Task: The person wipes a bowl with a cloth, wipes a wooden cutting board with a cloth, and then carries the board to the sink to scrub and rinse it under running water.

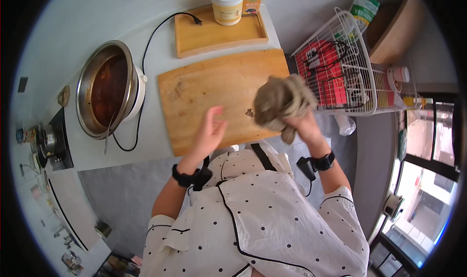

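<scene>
A crumpled brown-grey cloth point(281, 98) is bunched in my right hand point(308, 129), above the right side of a wooden cutting board point(208, 91). Motion blurs the cloth a little, and it hides part of the board's right edge. My left hand point(211, 133) is over the lower part of the board with its fingers loosely curled and apart, holding nothing. Whether it touches the wood I cannot tell. Just left of the cloth, a small dark mark shows on the board.
Left stands a metal pot point(129, 58) of dark red-brown liquid with a utensil point(109, 131) in it. A black power cord point(144, 58) runs to a wooden tray point(222, 40) bearing a white tub point(228, 12) and a jar point(251, 3). Right is a white wire basket point(370, 83).
</scene>
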